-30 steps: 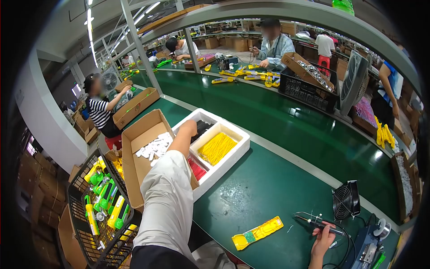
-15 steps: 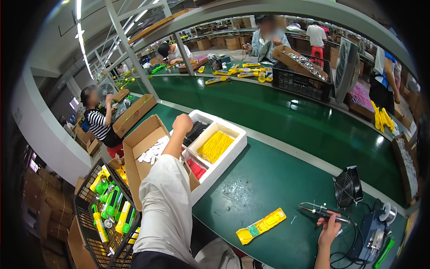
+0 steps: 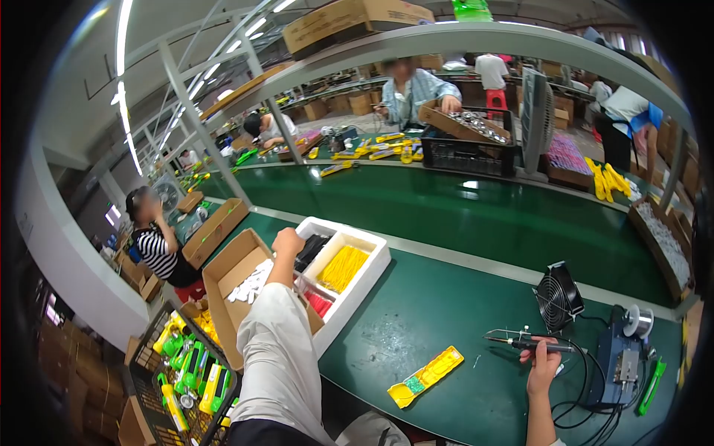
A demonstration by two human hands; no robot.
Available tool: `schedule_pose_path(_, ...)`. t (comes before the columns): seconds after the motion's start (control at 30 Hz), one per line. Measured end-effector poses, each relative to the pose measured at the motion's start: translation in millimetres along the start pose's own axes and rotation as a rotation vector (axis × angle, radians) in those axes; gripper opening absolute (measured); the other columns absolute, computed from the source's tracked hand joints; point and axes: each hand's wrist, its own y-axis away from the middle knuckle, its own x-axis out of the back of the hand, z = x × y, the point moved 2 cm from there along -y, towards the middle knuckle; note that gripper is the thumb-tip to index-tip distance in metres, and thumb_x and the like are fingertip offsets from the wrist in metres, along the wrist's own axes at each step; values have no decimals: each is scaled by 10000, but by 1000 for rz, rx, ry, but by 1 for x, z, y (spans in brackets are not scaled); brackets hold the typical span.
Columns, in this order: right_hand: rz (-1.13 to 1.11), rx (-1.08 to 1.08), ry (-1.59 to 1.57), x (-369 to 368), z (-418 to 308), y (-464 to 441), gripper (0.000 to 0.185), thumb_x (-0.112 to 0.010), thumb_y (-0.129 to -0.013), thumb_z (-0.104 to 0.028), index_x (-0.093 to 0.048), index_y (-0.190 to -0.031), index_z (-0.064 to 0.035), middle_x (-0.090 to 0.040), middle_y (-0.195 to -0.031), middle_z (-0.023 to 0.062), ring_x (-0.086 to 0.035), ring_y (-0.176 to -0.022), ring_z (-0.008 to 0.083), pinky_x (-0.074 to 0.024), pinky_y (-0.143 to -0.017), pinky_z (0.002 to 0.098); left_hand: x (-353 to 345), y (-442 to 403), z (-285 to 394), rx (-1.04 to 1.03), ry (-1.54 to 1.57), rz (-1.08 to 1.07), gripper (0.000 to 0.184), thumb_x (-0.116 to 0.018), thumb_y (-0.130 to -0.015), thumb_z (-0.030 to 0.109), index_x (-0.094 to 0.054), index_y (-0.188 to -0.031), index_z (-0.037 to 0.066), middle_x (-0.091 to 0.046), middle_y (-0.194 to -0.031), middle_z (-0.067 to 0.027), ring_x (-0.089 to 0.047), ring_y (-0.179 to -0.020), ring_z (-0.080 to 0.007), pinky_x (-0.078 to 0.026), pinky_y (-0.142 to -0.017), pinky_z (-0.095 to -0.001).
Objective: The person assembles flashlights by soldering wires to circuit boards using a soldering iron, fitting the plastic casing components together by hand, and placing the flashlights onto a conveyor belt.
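Note:
My left hand [image 3: 288, 242] is closed at the back left edge of a white foam box [image 3: 379, 256], beside its black wires [image 3: 311, 253]; anything it holds is too small to make out. The box also holds yellow wires [image 3: 343, 268] and red wires [image 3: 318, 302]. My right hand [image 3: 541, 355] grips the black handle of a soldering iron [image 3: 529, 343] above the green table. Left of it, an open yellow casing [image 3: 425, 377] with a small green circuit board lies on the table.
A cardboard box [image 3: 216, 279] with white parts stands under my left arm. A black basket [image 3: 149, 398] of green and yellow lamps is at lower left. A small fan [image 3: 559, 296] and a blue soldering station [image 3: 616, 364] stand right. Co-workers sit across the belt [image 3: 416, 195].
My left hand has come up out of the wire compartment to the foam box's back left edge. My right hand still holds the iron. The view has turned to the right.

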Motion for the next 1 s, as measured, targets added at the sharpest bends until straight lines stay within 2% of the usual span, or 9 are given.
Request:
schedule_pose_path(0.13,1,13,49,2,0,-3,270,-507,-972,-247,-548,-974,20,-591,-689,72,-561,-568,107,-455,-514,210,-6,-7,-6,20,-41,-50,285,-599,-779,162,-693,-1027,56,-656,-1115,-158,-632,-1046,-314,-510,-851,-408)
schedule_pose_path(0.37,-4,-10,0,-2,0,0,263,-519,-966,-236,-551,-973,25,-591,-697,83,-565,-575,117,-463,-521,219,-14,-15,-13,44,-50,-88,263,-606,-782,131,-693,-1014,42,-652,-1116,-173,-627,-1053,-325,-509,-862,-400)
schedule_pose_path(0.47,6,-18,-10,-3,-2,0,260,-543,-951,-231,-557,-972,29,-599,-698,92,-569,-574,125,-469,-530,229,-16,-14,-13,33,-77,-136,289,-686,-755,162,-690,-1015,36,-655,-1106,-171,-634,-1040,-314,-513,-859,-384)
schedule_pose_path(0.6,7,-4,-2,-3,-2,1,263,-547,-949,-227,-557,-973,35,-600,-695,91,-568,-570,123,-470,-535,229,-30,-26,-21,8,-70,-217,445,-822,-655,236,-686,-1026,31,-663,-1088,-161,-643,-1020,-301,-516,-858,-370)
schedule_pose_path(0.7,9,3,11,-3,-5,1,265,-547,-948,-225,-557,-973,38,-599,-690,91,-568,-568,125,-471,-537,230,-41,-35,-23,-38,-46,-162,294,-772,-607,171,-716,-858,29,-680,-937,-196,-665,-907,-322,-533,-785,-373)
schedule_pose_path(0.8,6,15,19,-2,-2,1,257,-518,-967,-232,-551,-957,22,-585,-689,81,-562,-567,120,-458,-513,223,-42,-31,-20,-80,-115,-82,302,-764,-604,171,-713,-862,22,-682,-951,-187,-667,-914,-314,-534,-783,-374)
schedule_pose_path(0.9,3,19,29,-3,-2,1,257,-519,-967,-233,-553,-960,22,-582,-681,80,-560,-564,121,-455,-511,222,-27,-17,-11,-54,-151,-194,321,-695,-707,130,-693,-1012,32,-661,-1094,-162,-640,-1024,-304,-515,-862,-364)
schedule_pose_path(1.0,10,3,13,-2,-2,2,274,-542,-950,-232,-550,-974,40,-593,-688,91,-568,-565,127,-472,-525,229,-21,-10,-6,-71,-129,-157,331,-687,-695,139,-693,-1007,28,-662,-1083,-172,-641,-1017,-309,-518,-858,-361)
